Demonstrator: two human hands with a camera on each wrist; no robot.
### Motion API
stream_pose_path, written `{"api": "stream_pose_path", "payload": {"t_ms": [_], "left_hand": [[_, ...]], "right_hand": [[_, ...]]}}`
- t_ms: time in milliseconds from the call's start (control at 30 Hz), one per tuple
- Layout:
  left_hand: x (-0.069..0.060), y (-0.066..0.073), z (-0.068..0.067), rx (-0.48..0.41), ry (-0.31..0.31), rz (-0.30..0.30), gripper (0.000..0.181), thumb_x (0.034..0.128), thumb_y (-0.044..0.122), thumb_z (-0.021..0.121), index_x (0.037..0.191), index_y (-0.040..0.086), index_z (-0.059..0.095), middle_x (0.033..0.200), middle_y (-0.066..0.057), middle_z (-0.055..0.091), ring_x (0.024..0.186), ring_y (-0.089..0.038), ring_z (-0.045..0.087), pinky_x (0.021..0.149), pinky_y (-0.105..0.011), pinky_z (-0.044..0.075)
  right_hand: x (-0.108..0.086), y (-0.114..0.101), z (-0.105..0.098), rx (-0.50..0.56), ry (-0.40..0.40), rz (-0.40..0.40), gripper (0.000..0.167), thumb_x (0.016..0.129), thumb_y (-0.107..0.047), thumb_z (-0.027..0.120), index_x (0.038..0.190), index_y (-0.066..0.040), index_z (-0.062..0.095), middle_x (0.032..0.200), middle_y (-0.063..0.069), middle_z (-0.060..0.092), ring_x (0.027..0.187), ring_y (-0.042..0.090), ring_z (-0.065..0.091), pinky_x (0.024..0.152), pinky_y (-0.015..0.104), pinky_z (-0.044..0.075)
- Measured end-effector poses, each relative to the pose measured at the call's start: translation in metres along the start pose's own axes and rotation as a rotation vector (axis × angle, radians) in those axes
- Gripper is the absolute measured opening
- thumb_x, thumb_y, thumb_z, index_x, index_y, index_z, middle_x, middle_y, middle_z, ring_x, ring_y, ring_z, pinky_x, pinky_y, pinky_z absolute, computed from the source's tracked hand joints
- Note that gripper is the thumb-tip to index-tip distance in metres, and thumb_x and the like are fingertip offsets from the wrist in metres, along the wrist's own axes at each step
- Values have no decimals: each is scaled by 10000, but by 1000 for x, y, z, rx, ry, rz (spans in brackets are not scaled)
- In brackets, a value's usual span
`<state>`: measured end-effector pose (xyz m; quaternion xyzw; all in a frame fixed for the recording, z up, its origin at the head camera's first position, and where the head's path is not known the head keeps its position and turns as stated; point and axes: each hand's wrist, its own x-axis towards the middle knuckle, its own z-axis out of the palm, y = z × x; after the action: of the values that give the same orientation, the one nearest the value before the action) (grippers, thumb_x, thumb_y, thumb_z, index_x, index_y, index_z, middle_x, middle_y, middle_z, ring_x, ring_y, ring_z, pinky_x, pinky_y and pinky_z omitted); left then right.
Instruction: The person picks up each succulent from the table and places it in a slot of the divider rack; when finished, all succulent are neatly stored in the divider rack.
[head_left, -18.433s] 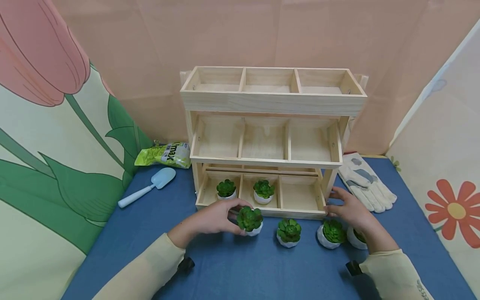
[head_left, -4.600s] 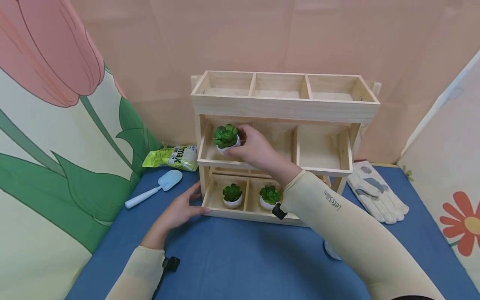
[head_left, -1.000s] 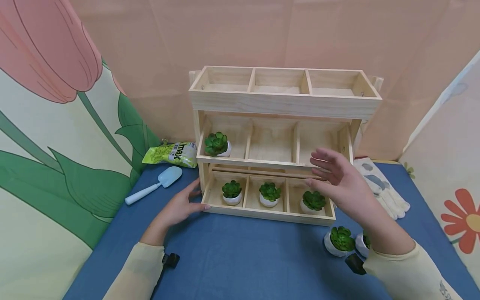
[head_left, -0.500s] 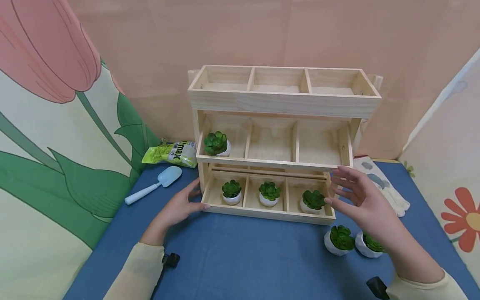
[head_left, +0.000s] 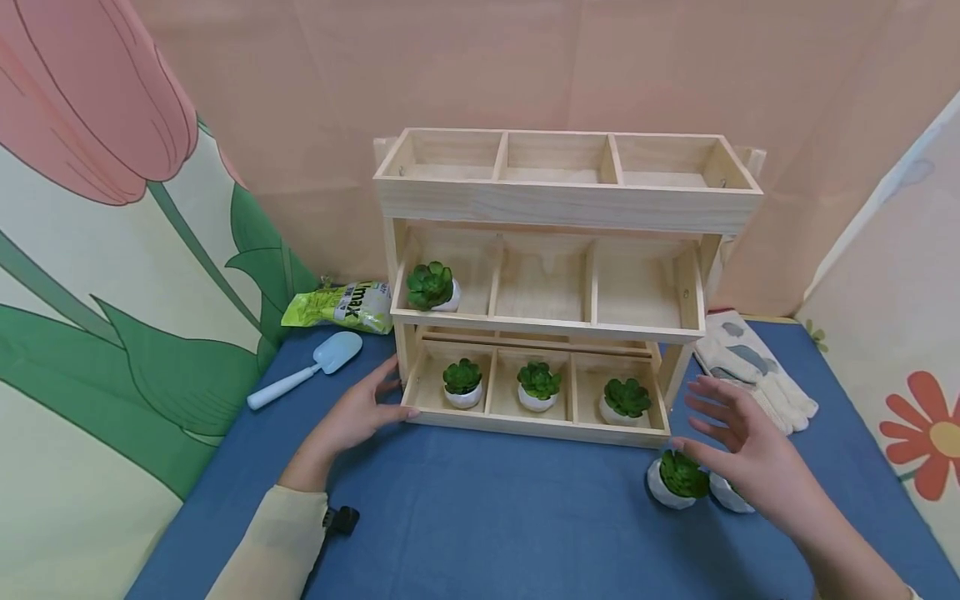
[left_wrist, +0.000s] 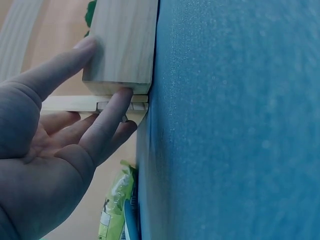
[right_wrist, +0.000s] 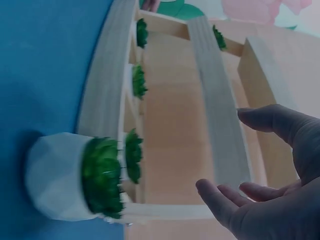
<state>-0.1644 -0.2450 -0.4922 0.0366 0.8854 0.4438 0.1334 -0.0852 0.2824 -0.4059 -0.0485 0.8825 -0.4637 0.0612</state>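
A three-tier wooden planter rack [head_left: 568, 204] stands on the blue cloth. Three potted succulents, one of them a left-hand succulent [head_left: 462, 383], sit in separate compartments of its bottom tier. Another potted succulent [head_left: 431, 287] leans in the middle tier's left compartment. My left hand [head_left: 354, 423] touches the bottom tier's left corner, thumb on the front board [left_wrist: 125, 45] and fairly straight fingers at its end. My right hand [head_left: 750, 450], fingers spread and holding nothing, hovers near a potted succulent [head_left: 677, 481] on the cloth. It partly hides a second white pot [head_left: 729, 493].
Left of the rack lie a light-blue trowel [head_left: 307, 367] and a green bag [head_left: 341, 307]. White work gloves [head_left: 757, 371] lie to its right. Printed fabric backdrops rise behind and at both sides.
The right hand has moved from the rack's right side down and right toward the pots on the cloth. Earlier, it put a succulent into the middle tier. The left hand stays at the corner.
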Motion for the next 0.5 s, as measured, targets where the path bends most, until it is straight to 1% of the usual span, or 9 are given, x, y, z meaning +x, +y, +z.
{"api": "stream_pose_path", "payload": {"t_ms": [67, 100, 200, 233, 300, 333, 367, 433, 500], "left_hand": [[0, 0, 0, 5, 3, -5, 1106, 896, 498, 856, 1730, 342, 148, 1768, -149, 303, 1589, -466, 382, 1073, -662, 517], [0, 0, 0, 7, 2, -5, 1108, 897, 498, 854, 1731, 340, 143, 1767, -151, 304, 1588, -466, 382, 1075, -662, 516], [0, 0, 0, 2, 2, -5, 1109, 895, 493, 858, 1730, 347, 143, 1768, -143, 304, 1591, -460, 382, 1082, -663, 511], [0, -1, 0, 1, 0, -2, 1110, 897, 492, 856, 1731, 343, 139, 1769, -146, 302, 1590, -462, 381, 1079, -662, 512], [-1, -1, 0, -2, -1, 2, 1109, 898, 490, 857, 1731, 341, 140, 1775, -137, 289, 1591, -461, 379, 1076, -664, 514], [0, 0, 0, -3, 1, 2, 1109, 893, 492, 860, 1729, 345, 147, 1777, -127, 287, 1591, -457, 382, 1072, -662, 518], [0, -1, 0, -1, -1, 6, 1113, 893, 497, 859, 1731, 339, 143, 1782, -127, 275, 1591, -461, 381, 1070, -661, 520], [0, 0, 0, 3, -1, 10, 1113, 890, 500, 861, 1731, 337, 150, 1785, -117, 268, 1587, -459, 388, 1055, -654, 532], [1, 0, 0, 6, 1, 13, 1118, 886, 507, 863, 1731, 337, 150, 1789, -108, 260, 1585, -456, 394, 1045, -646, 541]], "right_hand": [[-3, 7, 3, 2, -5, 18, 941, 969, -257, 819, 1675, -54, 231, 1659, 256, 413, 1441, 400, 527, 905, 43, 500], [-4, 10, 4, 6, -7, 29, 946, 967, -258, 821, 1675, -49, 229, 1660, 261, 410, 1439, 328, 546, 909, 42, 499], [-7, 18, 7, 11, -21, 75, 957, 978, -276, 809, 1683, -35, 208, 1679, 276, 383, 1466, 350, 526, 916, 32, 483], [-8, 21, 8, 7, -26, 98, 971, 982, -292, 804, 1689, -31, 191, 1687, 287, 366, 1483, 391, 507, 954, 87, 520], [-9, 26, 11, -1, -34, 135, 994, 984, -309, 800, 1694, -21, 167, 1697, 305, 341, 1511, 436, 475, 1008, 183, 554], [-10, 28, 12, -7, -37, 151, 1009, 984, -322, 799, 1697, -15, 153, 1700, 313, 329, 1523, 513, 422, 1039, 253, 564], [-11, 30, 13, -11, -40, 167, 1024, 982, -331, 801, 1699, -12, 142, 1702, 319, 320, 1529, 524, 409, 1077, 339, 558], [-12, 33, 16, -16, -38, 191, 1059, 974, -348, 808, 1701, -5, 119, 1704, 330, 304, 1542, 537, 384, 1142, 507, 493], [-13, 35, 19, 1, -36, 209, 1081, 965, -340, 819, 1701, 2, 104, 1709, 338, 281, 1556, 549, 346, 1183, 561, 443]]}}
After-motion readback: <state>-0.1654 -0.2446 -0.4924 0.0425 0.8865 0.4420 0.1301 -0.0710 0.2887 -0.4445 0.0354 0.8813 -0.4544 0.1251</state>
